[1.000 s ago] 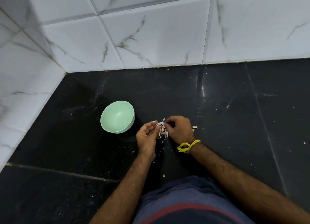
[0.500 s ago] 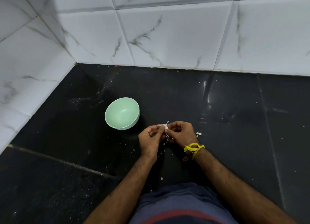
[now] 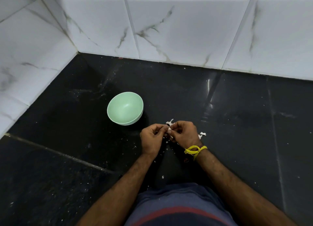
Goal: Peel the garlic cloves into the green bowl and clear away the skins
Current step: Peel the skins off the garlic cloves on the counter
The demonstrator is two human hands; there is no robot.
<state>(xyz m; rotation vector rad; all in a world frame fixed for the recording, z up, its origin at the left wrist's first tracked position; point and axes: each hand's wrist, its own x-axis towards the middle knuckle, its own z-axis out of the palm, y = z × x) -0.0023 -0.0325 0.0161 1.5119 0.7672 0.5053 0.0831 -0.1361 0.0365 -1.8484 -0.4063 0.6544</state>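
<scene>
White papery skin is sticking up between my fingertips, where I am pinching a garlic clove with both hands. My left hand is curling its thumb and forefinger onto the clove from the left, and my right hand is gripping it from the right, the two hands touching at the fingertips; most of the clove is hidden by my fingers. Both hands are hovering just over the black desk. A yellow thread is tied around my right wrist.

Just to the right of my right hand, a torn scrap of skin is lying on the desk, and smaller white flakes are scattered below my hands, toward my body. The green bowl is sitting upright on the desk, near my left hand, up and to the left, not touching it; I am seeing nothing inside it from here. White marbled tiles are running along the back and left edges of the desk, meeting in a corner beyond the bowl.
</scene>
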